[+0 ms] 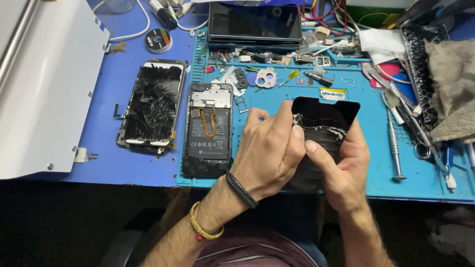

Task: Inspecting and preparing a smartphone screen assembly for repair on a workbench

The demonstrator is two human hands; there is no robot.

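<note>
Head view shows my two hands over the blue mat (376,148) on the surface. My right hand (341,168) holds a black phone screen panel (324,116) from the side and from under, with the thumb lying across its front. My left hand (269,153) has its fingers (284,116) pinched narrow on the panel's top left edge, where white bits of old glue cling. Both hands are closed on the panel, and it is lifted a little above the mat, tilted toward me.

I think I am picking and rubbing the old glue off the panel's edge. The next move needs a small, soft pull, because the panel is thin and could crack or bend.

Just to the left, an open phone body (208,131) lies flat on the mat, with its battery and an orange strip showing. Further left, off the mat, lies a smashed screen (153,104).

At the mat's top edge there are small tray slots (277,57). They hold tiny parts, screws and metal bits, all mixed together; I cannot tell each one. A round camera ring piece (266,78) sits just below them. A screwdriver (394,146) and tweezers (413,126) lie on the right side of the mat.
</note>
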